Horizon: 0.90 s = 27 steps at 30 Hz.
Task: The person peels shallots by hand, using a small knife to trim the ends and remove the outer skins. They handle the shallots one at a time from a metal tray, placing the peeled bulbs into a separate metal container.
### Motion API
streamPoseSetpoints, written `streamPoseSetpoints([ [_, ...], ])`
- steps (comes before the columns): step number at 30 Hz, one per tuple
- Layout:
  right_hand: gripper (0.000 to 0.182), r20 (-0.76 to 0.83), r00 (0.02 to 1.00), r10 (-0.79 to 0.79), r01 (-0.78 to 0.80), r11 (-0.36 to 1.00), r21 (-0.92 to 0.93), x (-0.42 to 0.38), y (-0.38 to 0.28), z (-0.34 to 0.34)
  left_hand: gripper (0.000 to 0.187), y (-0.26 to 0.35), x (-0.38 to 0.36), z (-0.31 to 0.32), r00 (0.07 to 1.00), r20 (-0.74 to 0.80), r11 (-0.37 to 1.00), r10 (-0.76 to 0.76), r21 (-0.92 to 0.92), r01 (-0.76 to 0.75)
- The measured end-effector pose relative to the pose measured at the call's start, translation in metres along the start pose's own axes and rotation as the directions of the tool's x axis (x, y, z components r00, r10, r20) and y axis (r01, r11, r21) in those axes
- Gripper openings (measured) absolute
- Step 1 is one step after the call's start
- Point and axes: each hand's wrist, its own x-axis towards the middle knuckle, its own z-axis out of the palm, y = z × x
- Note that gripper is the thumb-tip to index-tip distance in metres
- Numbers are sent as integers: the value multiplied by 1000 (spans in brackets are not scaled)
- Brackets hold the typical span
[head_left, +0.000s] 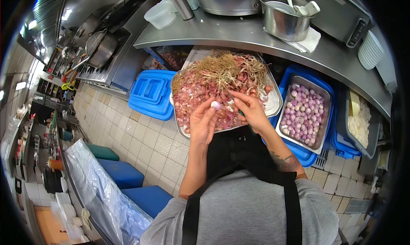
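A steel bench (239,35) curves across the top of the frame, bearing a steel pot (284,16). Below it, at centre, a big tray (275,101) is heaped with shallot skins and roots (218,80). To the right a smaller pan (326,95) of peeled shallots (303,114) sits in a blue crate (299,153); a blue lid (149,93) lies left of the tray. Over the tray, the left hand (203,125) pinches a peeled shallot (216,104) in a narrow grip. The right hand (252,112), just beside it, is closed around a green-handled knife (241,113), mostly hidden.
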Motion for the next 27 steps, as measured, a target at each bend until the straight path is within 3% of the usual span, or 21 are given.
streamPoseSetpoints([
  [2,31,-105,987,-122,95,968,-233,7,20,-13,29,-8,-1,1,1000,19,999,-9,32,8],
  [3,29,-111,942,-316,244,873,-422,12,35,-21,28,-13,1,5,1000,18,996,-1,93,-1],
  [5,24,-25,769,-639,404,516,-755,11,58,-32,28,-27,4,17,999,32,978,-6,208,-1],
  [7,18,-92,890,-446,184,537,-823,-5,56,-30,27,-44,10,42,989,127,954,-81,297,40],
  [9,19,-5,845,-535,239,387,-891,5,99,-52,27,-64,17,75,962,228,919,-149,391,50],
  [11,26,-24,801,-599,337,483,-808,-9,96,-47,33,-94,27,100,912,334,879,-237,473,55],
  [13,34,1,754,-657,452,518,-726,-18,97,-46,45,-122,25,126,892,421,902,-166,430,-35],
  [14,35,-31,758,-651,444,550,-707,-20,98,-47,65,-128,23,132,882,451,894,-135,440,-88],
  [17,40,-111,767,-632,432,637,-639,-12,105,-51,78,-111,4,141,911,391,860,131,413,-301],
  [19,44,-139,793,-594,399,677,-618,-7,104,-52,73,-62,-20,147,883,340,818,324,368,-442],
  [21,49,-148,843,-518,294,673,-679,-9,93,-50,62,11,-52,132,713,480,799,511,40,-600],
  [23,55,-162,895,-416,151,623,-768,-13,80,-45,59,80,-86,121,485,603,739,633,-287,-609],
  [24,52,-171,861,-479,186,610,-770,-6,90,-47,59,99,-100,124,415,638,713,648,-318,-625],
  [27,52,-186,887,-424,142,633,-761,-4,87,-50,57,128,-128,144,303,709,644,637,-273,-715],
])
